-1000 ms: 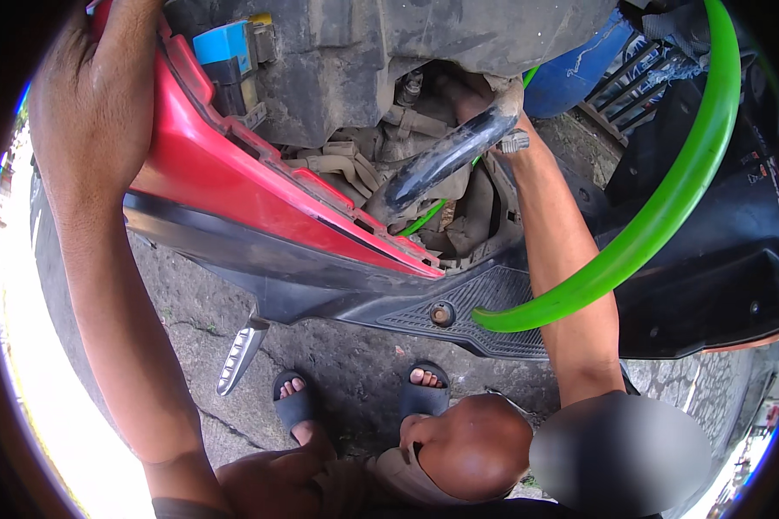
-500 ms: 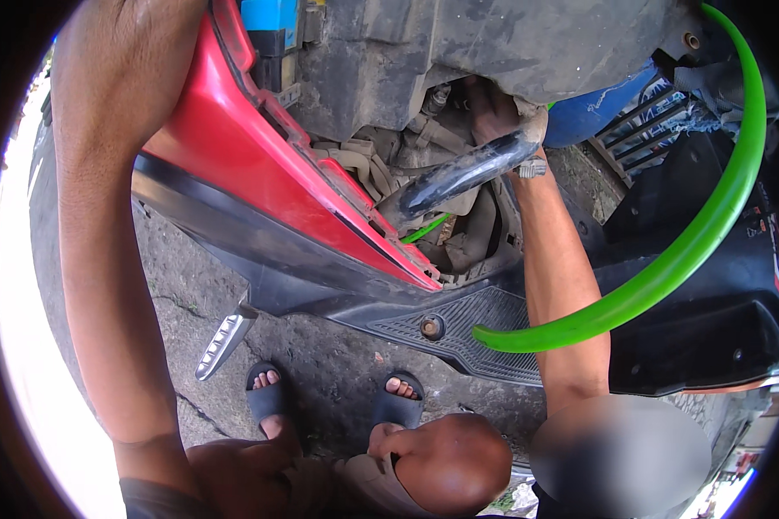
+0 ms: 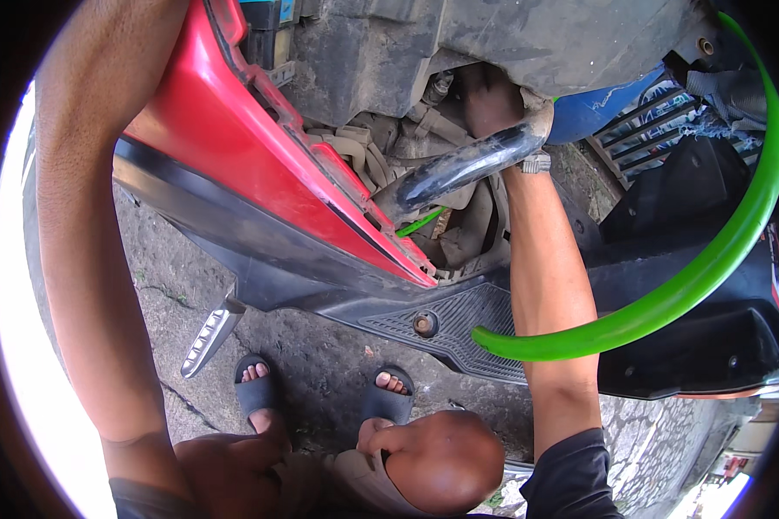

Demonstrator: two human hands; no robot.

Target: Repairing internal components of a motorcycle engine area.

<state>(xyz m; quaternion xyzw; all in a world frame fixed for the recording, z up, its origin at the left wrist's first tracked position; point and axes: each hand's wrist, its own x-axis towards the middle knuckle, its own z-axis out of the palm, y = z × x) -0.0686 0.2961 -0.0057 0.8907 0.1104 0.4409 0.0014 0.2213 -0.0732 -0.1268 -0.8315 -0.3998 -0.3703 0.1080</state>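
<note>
My right hand (image 3: 492, 105) reaches into a dark gap under a dusty black plastic housing (image 3: 511, 43) of a scooter. Its fingers are lost in shadow, and I cannot see what they touch. The wrist, with a band on it, lies beside a bent black frame tube (image 3: 463, 170). Around the gap are grey engine parts and cables (image 3: 368, 160). My left forearm (image 3: 82, 259) runs up past the red side panel (image 3: 234, 138), and the left hand is beyond the upper edge.
A green hose (image 3: 710, 259) arcs over my right forearm. Below the tube lies the ribbed black footboard (image 3: 441, 324) with a bolt. A metal footpeg (image 3: 209, 337) sticks out near my sandalled feet. A blue rounded object (image 3: 597, 112) and a dark grate (image 3: 645, 130) are behind.
The view has shifted slightly, moving most of the scooter a little left. My right hand stays in the gap. The blurred round shape at lower right is gone, and my dark sleeve shows there.
</note>
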